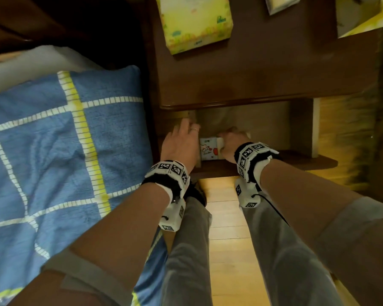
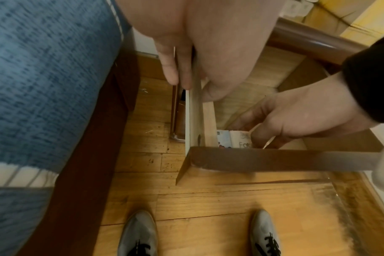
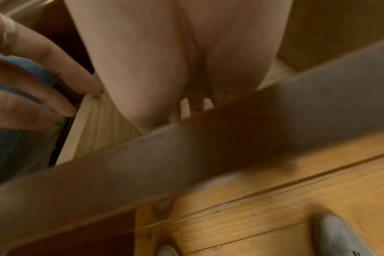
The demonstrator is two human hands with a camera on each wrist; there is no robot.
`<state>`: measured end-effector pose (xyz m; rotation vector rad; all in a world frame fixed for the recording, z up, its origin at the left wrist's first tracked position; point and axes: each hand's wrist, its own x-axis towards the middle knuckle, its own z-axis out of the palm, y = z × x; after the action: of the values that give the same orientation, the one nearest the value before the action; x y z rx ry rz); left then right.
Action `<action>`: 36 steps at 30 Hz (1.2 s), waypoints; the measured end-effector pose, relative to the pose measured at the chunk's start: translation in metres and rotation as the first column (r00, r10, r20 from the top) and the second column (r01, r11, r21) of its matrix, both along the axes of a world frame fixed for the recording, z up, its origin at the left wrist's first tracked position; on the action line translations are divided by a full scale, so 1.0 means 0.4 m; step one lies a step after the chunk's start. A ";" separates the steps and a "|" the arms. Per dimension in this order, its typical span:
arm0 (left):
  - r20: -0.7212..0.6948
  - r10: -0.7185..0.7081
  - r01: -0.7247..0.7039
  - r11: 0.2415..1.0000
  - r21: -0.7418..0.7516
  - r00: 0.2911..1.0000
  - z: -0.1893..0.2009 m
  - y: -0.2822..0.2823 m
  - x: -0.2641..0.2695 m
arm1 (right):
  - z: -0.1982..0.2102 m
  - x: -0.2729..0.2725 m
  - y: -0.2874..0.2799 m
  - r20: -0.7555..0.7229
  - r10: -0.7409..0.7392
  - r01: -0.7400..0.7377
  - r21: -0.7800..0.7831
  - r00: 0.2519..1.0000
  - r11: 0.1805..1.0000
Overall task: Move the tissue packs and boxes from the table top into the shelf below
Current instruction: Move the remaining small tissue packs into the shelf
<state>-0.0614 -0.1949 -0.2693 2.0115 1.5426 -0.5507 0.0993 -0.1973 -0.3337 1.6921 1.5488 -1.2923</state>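
Note:
A small white tissue pack (image 1: 209, 149) with a cartoon print lies inside the open shelf (image 1: 296, 162) under the dark wooden table top (image 1: 263, 69). My right hand (image 1: 232, 140) reaches into the shelf and grips this tissue pack (image 2: 225, 141) between thumb and fingers. At the shelf's left end, my left hand (image 1: 181, 140) pinches the pale side wall (image 2: 196, 124), fingers outside and thumb inside. A yellow tissue box (image 1: 195, 21) lies on the table top, with two more packs (image 1: 281, 3) (image 1: 360, 14) at the far edge. The right wrist view is blurred.
A bed with a blue checked blanket (image 1: 53, 140) stands close on the left. The shelf's dark front rail (image 2: 274, 161) runs across in front of both hands. My legs and grey shoes (image 2: 138, 235) stand on the wooden floor (image 1: 226, 217) below.

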 end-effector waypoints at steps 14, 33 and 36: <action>0.172 0.076 -0.104 0.981 0.163 0.982 0.356 0.269 0.147 | 0.395 0.186 0.213 -0.167 -0.382 0.401 0.101 0.909 0.910; -0.032 -0.312 0.312 0.928 0.206 0.950 0.229 0.854 0.317 | 0.342 0.222 0.617 0.165 -0.440 0.320 0.474 0.883 0.820; -0.064 -0.465 0.469 0.877 0.101 0.883 0.211 0.901 0.332 | 0.339 0.218 0.600 0.160 -0.463 0.334 0.497 0.872 0.801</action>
<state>0.0714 0.1653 -0.1851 2.4942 1.1187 -0.6986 0.1867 0.0428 -0.1981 2.4965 1.4411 -0.8449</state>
